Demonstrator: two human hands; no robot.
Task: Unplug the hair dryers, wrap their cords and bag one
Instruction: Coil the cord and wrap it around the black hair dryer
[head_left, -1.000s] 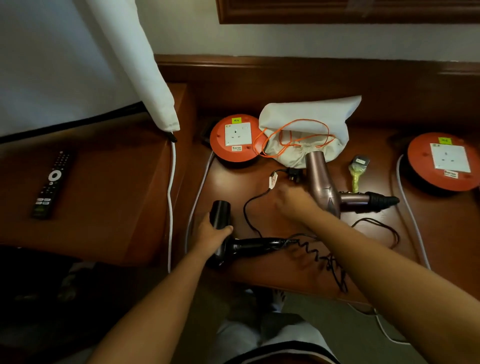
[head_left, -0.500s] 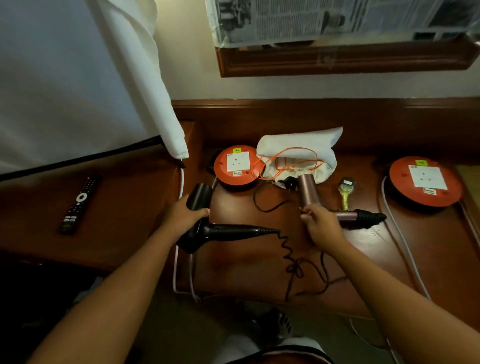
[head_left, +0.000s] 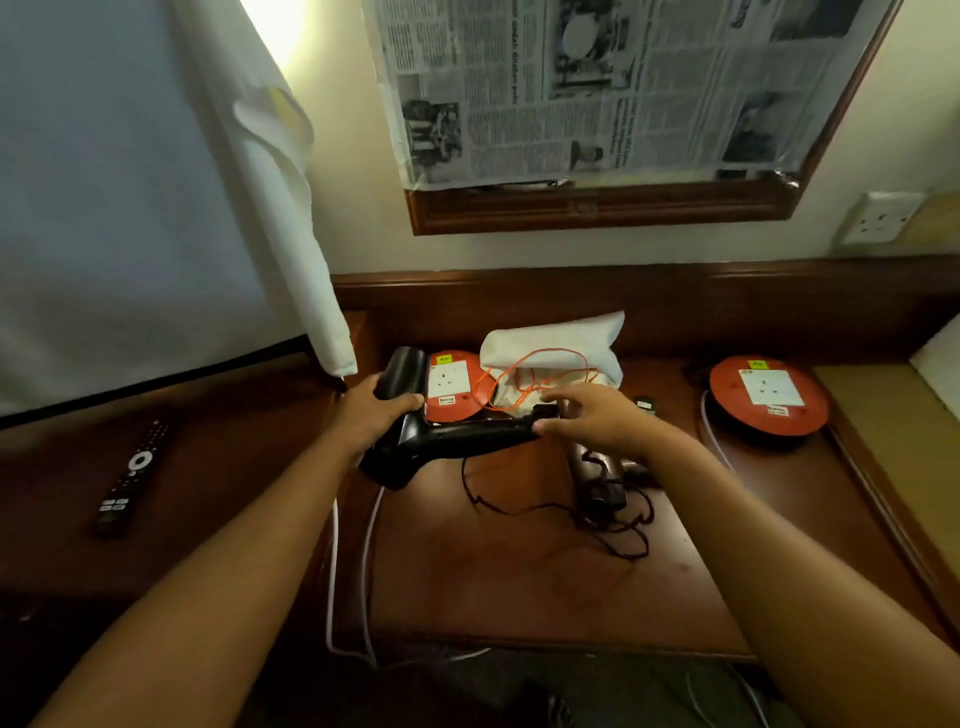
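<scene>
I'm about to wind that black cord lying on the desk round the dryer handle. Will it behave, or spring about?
Probably floppy rather than stiff: the black cord lies in loose tangled loops on the desk. It looks thin, so likely light. The knotted heap may snag while you wind, and it lies against the other dryer, so it could drag that.

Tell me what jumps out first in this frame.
A black dryer held up mid-frame: the left hand grips its barrel, the right hand fingers the handle's end, cord trailing onto the desk. Behind it sit two orange socket reels and a white bag with orange string. Newspaper covers the wall frame above.
</scene>
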